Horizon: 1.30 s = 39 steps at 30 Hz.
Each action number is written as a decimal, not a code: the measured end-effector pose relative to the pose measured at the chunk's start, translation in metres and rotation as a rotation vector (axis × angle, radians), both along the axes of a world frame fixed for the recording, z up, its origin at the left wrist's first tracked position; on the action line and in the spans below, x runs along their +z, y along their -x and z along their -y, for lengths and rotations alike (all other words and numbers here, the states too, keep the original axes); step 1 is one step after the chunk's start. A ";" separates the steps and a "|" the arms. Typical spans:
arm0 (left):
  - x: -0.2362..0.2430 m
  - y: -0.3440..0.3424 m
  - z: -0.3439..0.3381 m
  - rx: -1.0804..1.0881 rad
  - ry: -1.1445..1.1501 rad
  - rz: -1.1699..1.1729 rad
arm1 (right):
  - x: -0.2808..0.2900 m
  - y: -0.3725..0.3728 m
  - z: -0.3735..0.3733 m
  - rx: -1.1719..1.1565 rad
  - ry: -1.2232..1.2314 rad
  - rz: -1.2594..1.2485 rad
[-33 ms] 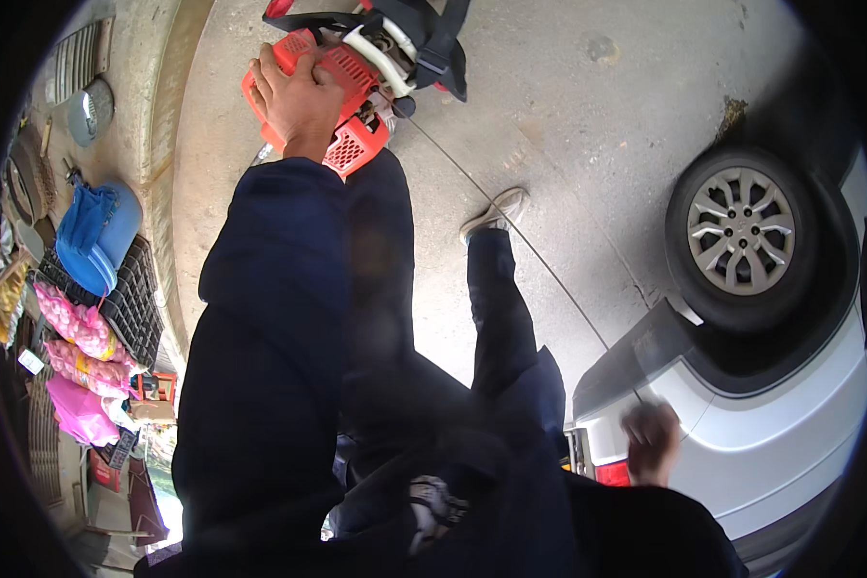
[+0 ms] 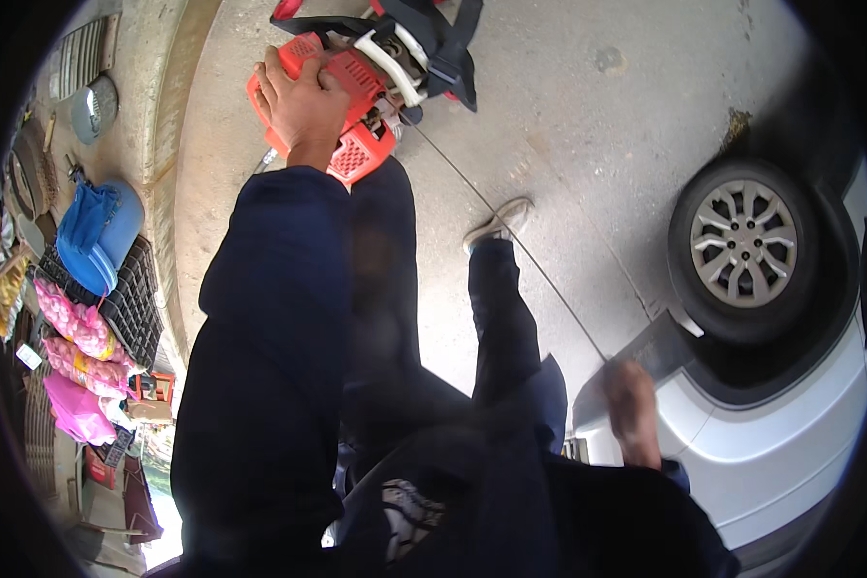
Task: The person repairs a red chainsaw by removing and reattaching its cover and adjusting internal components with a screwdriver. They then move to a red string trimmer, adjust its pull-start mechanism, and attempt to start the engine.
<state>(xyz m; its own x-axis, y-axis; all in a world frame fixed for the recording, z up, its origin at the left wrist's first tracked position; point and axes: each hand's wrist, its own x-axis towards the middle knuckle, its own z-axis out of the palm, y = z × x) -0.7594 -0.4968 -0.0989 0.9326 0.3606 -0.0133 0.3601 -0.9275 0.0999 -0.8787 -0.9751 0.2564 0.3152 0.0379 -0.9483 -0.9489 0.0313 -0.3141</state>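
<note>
A small red-cased engine with a white guard lies on the ground at the upper left. My left hand presses down on its red top cover, fingers spread and curled over the casing. From the engine a thin starter cord runs taut down to the right, crossing in front of my foot. At its far end my right hand is closed in a fist, blurred by motion. The pull handle inside the fist is hidden.
Black straps lie against the engine. To the right, close to my right hand, stands a white car with its wheel. My shoe is on the concrete. A blue bucket and pink sacks line the left side.
My right hand has moved up and slightly left, nearer the engine, and the stretch of cord is shorter. My left hand stays on the engine cover. The view has shifted slightly.
</note>
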 end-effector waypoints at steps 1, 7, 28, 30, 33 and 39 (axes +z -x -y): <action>0.000 0.000 -0.001 -0.026 -0.032 0.099 | -0.081 -0.014 -0.039 0.306 0.041 0.007; 0.005 -0.001 0.002 0.001 -0.018 0.035 | -0.347 -0.070 -0.241 0.222 -0.297 0.271; 0.022 -0.009 0.000 -0.009 0.036 0.205 | 0.060 -0.068 -0.070 0.295 0.126 -0.064; 0.021 -0.008 0.001 -0.075 -0.096 -0.011 | 0.208 -0.041 0.008 0.847 0.417 0.118; 0.008 -0.007 0.010 0.026 0.002 -0.100 | 0.249 -0.022 0.038 0.778 0.679 -0.154; -0.006 0.002 0.006 -0.019 -0.004 0.043 | -0.128 -0.043 -0.046 0.452 0.141 0.053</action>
<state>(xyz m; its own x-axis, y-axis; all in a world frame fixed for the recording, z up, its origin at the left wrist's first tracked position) -0.7619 -0.5025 -0.1047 0.9388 0.3433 0.0283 0.3383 -0.9345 0.1109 -0.8359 -0.9290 0.1288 0.3453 0.0540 -0.9370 -0.8401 -0.4273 -0.3342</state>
